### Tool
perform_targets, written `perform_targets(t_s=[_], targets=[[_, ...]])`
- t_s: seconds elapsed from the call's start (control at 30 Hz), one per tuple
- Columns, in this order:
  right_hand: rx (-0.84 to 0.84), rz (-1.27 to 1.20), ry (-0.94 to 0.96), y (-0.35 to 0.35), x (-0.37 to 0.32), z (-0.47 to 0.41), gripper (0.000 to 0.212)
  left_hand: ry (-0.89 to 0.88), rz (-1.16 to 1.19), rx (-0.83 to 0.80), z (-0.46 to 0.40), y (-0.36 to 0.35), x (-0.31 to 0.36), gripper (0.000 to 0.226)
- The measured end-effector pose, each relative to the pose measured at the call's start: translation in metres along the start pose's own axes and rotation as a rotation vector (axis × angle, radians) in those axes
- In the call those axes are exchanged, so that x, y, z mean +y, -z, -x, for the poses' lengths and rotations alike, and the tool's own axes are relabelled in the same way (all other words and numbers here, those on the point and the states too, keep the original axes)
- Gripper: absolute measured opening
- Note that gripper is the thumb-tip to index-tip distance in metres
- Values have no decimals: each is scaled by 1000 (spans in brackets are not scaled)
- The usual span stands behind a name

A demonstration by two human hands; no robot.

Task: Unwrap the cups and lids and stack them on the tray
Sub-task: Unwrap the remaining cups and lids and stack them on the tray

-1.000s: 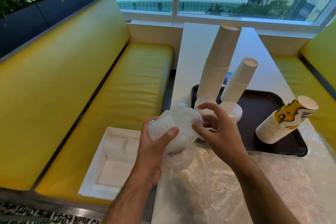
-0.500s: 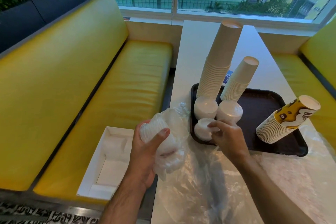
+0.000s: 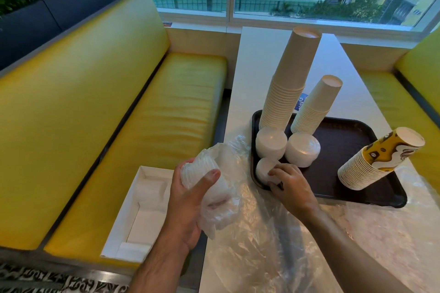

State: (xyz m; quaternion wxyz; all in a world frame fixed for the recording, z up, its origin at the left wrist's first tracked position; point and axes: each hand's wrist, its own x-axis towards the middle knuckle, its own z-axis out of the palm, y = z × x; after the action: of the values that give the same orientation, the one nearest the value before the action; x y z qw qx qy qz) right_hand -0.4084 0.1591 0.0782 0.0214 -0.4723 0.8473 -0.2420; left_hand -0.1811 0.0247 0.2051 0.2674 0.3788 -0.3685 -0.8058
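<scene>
Left hand (image 3: 188, 200) around sideways lid stack (image 3: 202, 173).

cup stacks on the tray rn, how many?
3. Tall white stack at the tray's far left, shorter white stack just right of it, printed yellow stack leaning at the right edge. Lid piles not counted.

The tray (image 3: 352, 150) is dark plastic with a fine pebbled, matt surface. The cups (image 3: 285, 93) look like plain matt paper, the lids (image 3: 302, 152) smooth white plastic. Thin clear wrap (image 3: 250, 233), crinkled and shiny, covers the smooth white counter (image 3: 257, 59). The bench (image 3: 152, 112) is glossy yellow vinyl.
</scene>
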Motion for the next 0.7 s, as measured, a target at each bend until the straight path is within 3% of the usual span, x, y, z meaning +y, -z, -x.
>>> perform_targets(t_s=[0.27, 0.7], targets=[[-84, 117, -3, 4, 0, -6, 39, -1, 2, 1, -1, -2, -1, 60], [-177, 89, -33, 13, -7, -12, 39, -5, -15, -11, 0, -8, -1, 58]])
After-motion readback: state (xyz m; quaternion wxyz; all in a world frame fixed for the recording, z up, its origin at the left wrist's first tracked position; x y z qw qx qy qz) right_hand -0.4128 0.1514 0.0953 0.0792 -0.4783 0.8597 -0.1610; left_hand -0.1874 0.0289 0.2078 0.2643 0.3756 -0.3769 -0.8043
